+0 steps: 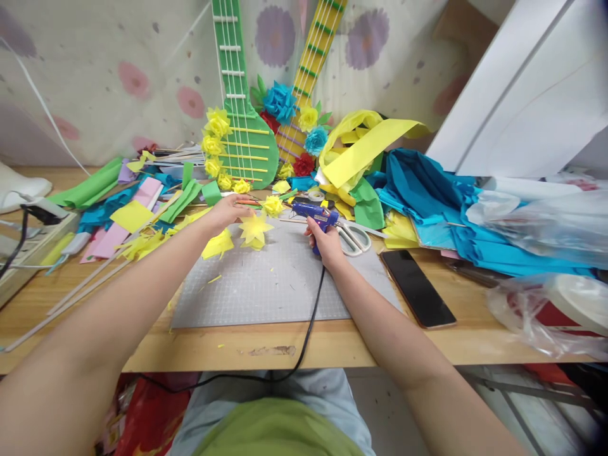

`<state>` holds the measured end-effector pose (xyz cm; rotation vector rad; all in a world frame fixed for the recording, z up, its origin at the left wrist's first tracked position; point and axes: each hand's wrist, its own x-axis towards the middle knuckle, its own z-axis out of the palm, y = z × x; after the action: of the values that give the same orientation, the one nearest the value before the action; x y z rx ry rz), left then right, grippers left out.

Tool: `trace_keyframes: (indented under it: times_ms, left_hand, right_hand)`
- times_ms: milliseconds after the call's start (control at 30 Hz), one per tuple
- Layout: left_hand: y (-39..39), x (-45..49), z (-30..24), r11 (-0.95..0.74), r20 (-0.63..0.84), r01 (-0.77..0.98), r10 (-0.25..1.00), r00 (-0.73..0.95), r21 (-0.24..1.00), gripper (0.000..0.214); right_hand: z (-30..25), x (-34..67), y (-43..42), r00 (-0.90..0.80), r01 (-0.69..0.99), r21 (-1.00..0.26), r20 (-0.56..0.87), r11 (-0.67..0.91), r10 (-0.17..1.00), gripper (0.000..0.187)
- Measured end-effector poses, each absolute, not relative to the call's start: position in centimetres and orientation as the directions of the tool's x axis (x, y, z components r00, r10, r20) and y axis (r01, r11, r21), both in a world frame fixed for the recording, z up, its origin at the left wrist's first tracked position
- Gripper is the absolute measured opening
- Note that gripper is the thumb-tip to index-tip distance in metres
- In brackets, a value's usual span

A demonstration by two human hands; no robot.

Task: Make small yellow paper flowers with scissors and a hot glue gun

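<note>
My right hand (324,240) is wrapped round the handle of a blue hot glue gun (316,214), its nozzle pointing left and its black cord (311,323) hanging over the table edge. Over the far left of a grey cutting mat (266,297), my left hand (231,212) has its fingers stretched out and apart. A pointed-petal yellow paper flower (255,229) lies just below these fingertips, and a smaller yellow flower (273,206) is to their right. A thin orange-brown stick (247,202) shows by the fingers. White-handled scissors (354,239) lie beside the glue gun.
A green paper guitar (251,149) and a yellow one (311,69), both with paper flowers, lean on the back wall. Crepe paper scraps (130,216) crowd the left, blue crepe paper (418,183) the right. A black phone (417,288) lies right of the mat.
</note>
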<state>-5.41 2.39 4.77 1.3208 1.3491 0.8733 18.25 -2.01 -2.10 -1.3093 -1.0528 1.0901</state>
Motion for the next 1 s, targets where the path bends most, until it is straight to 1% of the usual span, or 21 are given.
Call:
trace_keyframes:
  times_ms: [67,133,200,267,367,433,467,567,633,700,767,833,900,1000]
  left_hand:
    - [2.6,-5.1,4.9,0.135,-0.176,0.286,0.977,0.124,0.949,0.045]
    - [3.0,-4.9,5.1,0.129,-0.19,0.379,0.973,0.128,0.916,0.043]
    - [3.5,-4.6,5.1,0.109,-0.204,0.475,0.967,0.154,0.873,0.046]
    - [4.1,-4.4,5.0,0.069,-0.201,0.531,0.96,0.194,0.844,0.051]
    - [4.6,-4.5,4.8,-0.036,-0.11,0.571,0.969,0.22,0.82,0.063]
    - [4.6,-4.7,4.6,-0.071,-0.044,0.59,0.983,0.178,0.804,0.069]
    - [4.4,-4.9,4.5,-0.055,-0.033,0.599,0.99,0.134,0.799,0.07]
    - [3.6,-5.1,4.1,0.074,-0.07,0.608,0.997,-0.03,0.79,0.073]
    - [3.0,-5.0,3.7,0.155,-0.117,0.609,0.988,-0.102,0.778,0.077]
    - [2.6,-4.7,3.2,0.167,-0.144,0.601,0.986,-0.086,0.782,0.078]
    - [2.5,-4.3,2.8,0.127,-0.139,0.584,0.99,-0.025,0.802,0.075]
    - [2.6,-4.2,2.4,0.111,-0.134,0.564,0.991,-0.001,0.818,0.074]
    - [2.9,-4.2,2.2,0.15,-0.156,0.533,0.987,-0.034,0.833,0.078]
    - [3.3,-4.5,2.1,0.191,-0.176,0.443,0.982,-0.075,0.876,0.081]
  right_hand:
    - [-2.1,18.2,-2.0,0.184,-0.019,-0.999,-0.028,-0.025,0.982,0.041]
    - [-2.1,18.2,-2.0,0.182,-0.026,-0.999,-0.03,-0.026,0.983,0.041]
    - [-2.1,18.2,-2.0,0.186,-0.024,-0.999,-0.033,-0.029,0.982,0.041]
    - [-2.1,18.3,-2.0,0.189,-0.018,-0.999,-0.038,-0.036,0.981,0.041]
    - [-2.1,18.3,-2.0,0.189,-0.011,-0.999,-0.043,-0.042,0.981,0.041]
    - [-2.1,18.3,-2.0,0.19,-0.004,-0.999,-0.038,-0.038,0.981,0.04]
    - [-2.0,18.3,-2.0,0.189,-0.004,-0.999,-0.033,-0.033,0.981,0.04]
    - [-2.0,18.2,-2.1,0.178,-0.015,-1.0,-0.018,-0.015,0.984,0.04]
    - [-2.0,18.2,-2.0,0.176,-0.011,-1.0,-0.014,-0.012,0.984,0.041]
    - [-2.1,18.1,-2.0,0.182,-0.003,-1.0,-0.012,-0.012,0.983,0.042]
    - [-2.1,18.1,-2.0,0.186,-0.003,-1.0,-0.009,-0.008,0.982,0.042]
    - [-2.1,18.2,-2.0,0.187,-0.001,-1.0,-0.007,-0.007,0.982,0.042]
    - [-2.1,18.3,-2.0,0.186,0.008,-1.0,-0.011,-0.012,0.982,0.042]
    - [-2.3,18.4,-2.0,0.186,0.006,-1.0,-0.008,-0.01,0.983,0.042]
